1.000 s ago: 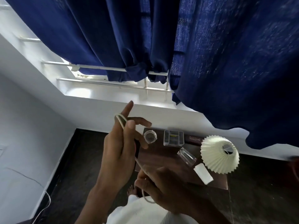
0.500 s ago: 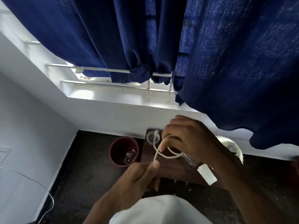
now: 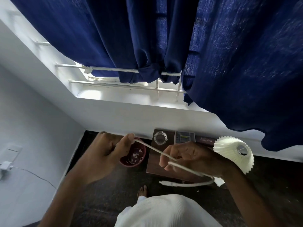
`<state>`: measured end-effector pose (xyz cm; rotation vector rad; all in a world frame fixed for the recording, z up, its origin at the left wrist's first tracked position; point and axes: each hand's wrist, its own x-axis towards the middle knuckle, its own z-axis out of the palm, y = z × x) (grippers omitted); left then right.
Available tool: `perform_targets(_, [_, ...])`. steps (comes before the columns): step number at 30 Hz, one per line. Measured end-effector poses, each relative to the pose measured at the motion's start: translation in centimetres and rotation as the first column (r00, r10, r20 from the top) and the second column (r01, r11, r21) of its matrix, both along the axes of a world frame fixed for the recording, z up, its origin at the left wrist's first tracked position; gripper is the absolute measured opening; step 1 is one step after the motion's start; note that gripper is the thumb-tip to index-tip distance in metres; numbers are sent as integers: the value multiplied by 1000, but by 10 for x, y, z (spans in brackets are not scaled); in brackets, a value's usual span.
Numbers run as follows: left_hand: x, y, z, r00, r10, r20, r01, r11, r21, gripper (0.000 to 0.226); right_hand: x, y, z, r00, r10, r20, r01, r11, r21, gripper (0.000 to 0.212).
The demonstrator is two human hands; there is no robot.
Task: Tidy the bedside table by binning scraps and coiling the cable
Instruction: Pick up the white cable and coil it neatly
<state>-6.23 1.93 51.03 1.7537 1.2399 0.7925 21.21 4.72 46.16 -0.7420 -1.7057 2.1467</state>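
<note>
A white cable (image 3: 155,150) stretches taut between two raised hands. The left hand (image 3: 105,153) pinches one end at about 9 o'clock; the right hand (image 3: 193,158) closes its grip around the cable at 3 o'clock, with the loose end curling back below it. Under the left hand, on the dark floor, stands a maroon bin (image 3: 138,158). On the wooden surface (image 3: 155,166) sit a glass jar (image 3: 160,138) and a pleated white lampshade (image 3: 233,154).

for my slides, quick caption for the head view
Left hand and right hand stretch a white cable above the bedside table.
</note>
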Motion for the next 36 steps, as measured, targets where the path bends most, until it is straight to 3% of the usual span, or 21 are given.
perform_targets(3, [-23, 15, -2, 964, 40, -261, 17, 977, 211, 48, 6, 0, -8, 996, 33, -88, -50, 979, -198, 18])
perform_targets(7, [-44, 25, 2, 870, 198, -452, 30, 893, 449, 63, 13, -2, -21, 999, -22, -38, 12, 970, -241, 20])
perform_targets(10, [-66, 27, 5, 829, 389, -402, -136, 837, 530, 66, 22, -5, -41, 977, -210, 27, 210, 947, -243, 20])
perform_targets(12, [-77, 25, 5, 817, 435, -379, -197, 827, 526, 66, 27, -7, -57, 925, -379, 26, 369, 880, -300, 24])
perform_targets(14, [-83, 23, 3, 779, 497, -382, -239, 799, 552, 63, 29, -9, -70, 818, -574, 19, 544, 763, -350, 25])
perform_targets(17, [-87, 20, 3, 732, 562, -385, -276, 761, 587, 56, 27, -9, -75, 661, -747, 74, 730, 618, -291, 19])
perform_targets(19, [-84, 17, 4, 776, 527, -347, -288, 785, 549, 55, 26, -7, -74, 605, -791, 91, 775, 559, -295, 16])
perform_targets(21, [-70, 12, 0, 836, 484, -259, -341, 827, 448, 65, 28, -5, -74, 586, -806, 84, 746, 497, -443, 12])
perform_targets(24, [-36, 2, -9, 911, 364, -196, -293, 903, 315, 67, 28, -4, -91, 587, -783, 207, 721, 389, -574, 32])
perform_targets(26, [-16, -2, -16, 944, 268, -191, -209, 937, 278, 58, 26, -6, -108, 505, -763, 403, 833, 308, -459, 29])
perform_targets(28, [0, -4, -21, 957, 228, -178, -174, 946, 275, 52, 25, -10, -118, 349, -800, 488, 920, 195, -339, 21])
perform_targets(30, [11, -6, -23, 961, 211, -178, -154, 944, 292, 51, 26, -11, -112, 192, -863, 467, 969, 92, -228, 18])
perform_targets(32, [17, -9, -26, 962, 202, -183, -142, 945, 296, 50, 26, -11, -100, 71, -915, 397, 997, 51, -61, 21])
perform_targets(34, [19, -12, -29, 967, 181, -178, -131, 956, 261, 55, 24, -11, -87, 64, -961, 267, 981, 109, 159, 21])
perform_targets(36, [19, -13, -31, 967, 173, -184, -124, 960, 251, 59, 17, -11, -72, 187, -970, 155, 918, 229, 325, 13])
